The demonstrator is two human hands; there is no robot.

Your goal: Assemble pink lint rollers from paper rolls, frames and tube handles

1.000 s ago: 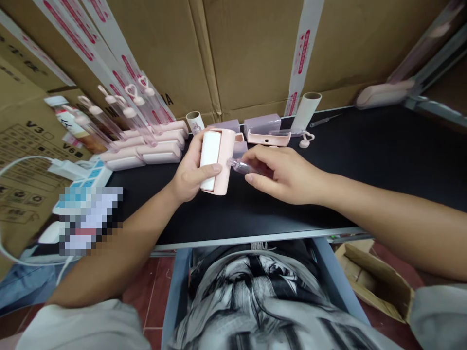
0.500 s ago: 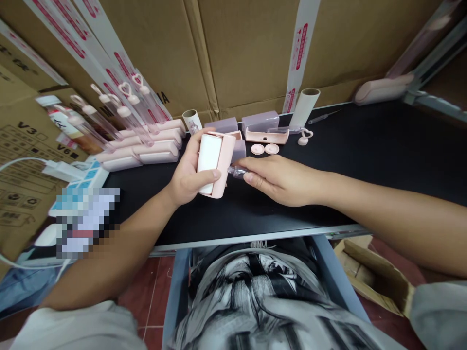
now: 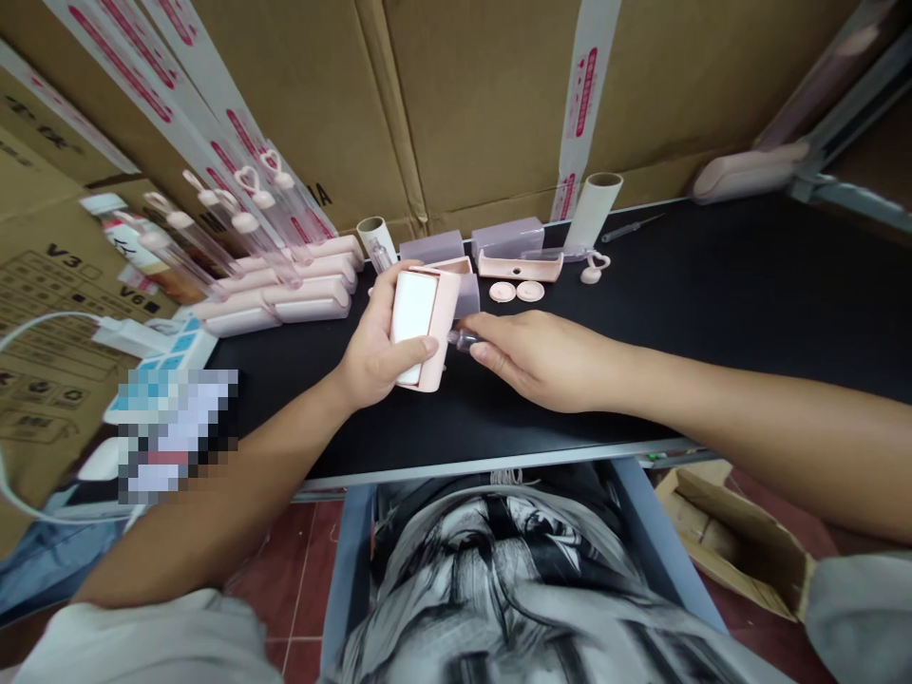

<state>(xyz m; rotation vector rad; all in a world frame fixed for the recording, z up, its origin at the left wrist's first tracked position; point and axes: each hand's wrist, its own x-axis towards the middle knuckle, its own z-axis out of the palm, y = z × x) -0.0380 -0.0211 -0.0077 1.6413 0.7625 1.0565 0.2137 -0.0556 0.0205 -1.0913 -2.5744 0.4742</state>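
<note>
My left hand (image 3: 377, 351) is closed around a pink-and-white oblong casing (image 3: 426, 328), with the thumb lying across its front. The casing has a white curved panel set beside a pink shell. My right hand (image 3: 541, 356) pinches a clear, purple-tinted rod (image 3: 465, 340) between thumb and forefinger. The rod's narrow end points at the casing's right side and appears to touch it; its other end is hidden in the hand. Just behind my hands are a pink half-shell (image 3: 520, 268), two round pink caps (image 3: 517, 292) and a clear stick with a pink heart loop (image 3: 593, 269).
Several pink rollers with upright clear handles (image 3: 277, 285) stand at the left. Behind are purple blocks (image 3: 507, 235), white tubes (image 3: 595, 209) and a thin pointed tool (image 3: 631, 231). A power strip (image 3: 167, 356) and bottle (image 3: 128, 237) are left. Below is an open drawer (image 3: 634, 532).
Both hands and the casing have shifted very slightly right and down in view. The rod stays pinched at the casing's side.
</note>
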